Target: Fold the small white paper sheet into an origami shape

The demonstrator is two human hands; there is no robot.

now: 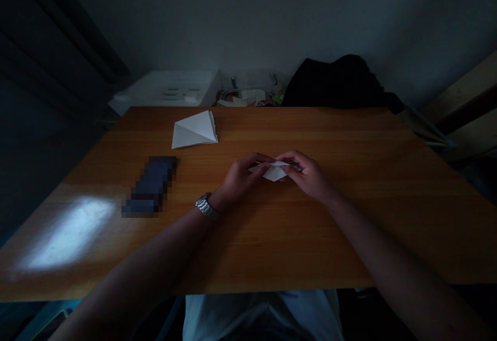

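Observation:
A small piece of folded white paper (275, 173) is held between both hands above the middle of the table. My left hand (243, 175), with a metal watch (207, 207) at the wrist, pinches its left side between thumb and fingers. On the right side, my right hand (305, 175) grips the paper the same way, thumb toward me. The fingers hide the paper's outer ends, while a pale pointed part shows between the thumbs.
A folded stack of white paper (194, 130) lies at the back left of the wooden table (272, 248). Nearer on the left is a dark pixelated object (151, 183). Behind the table stand a white plastic bin (166, 85) and a black cloth-like heap (337, 82).

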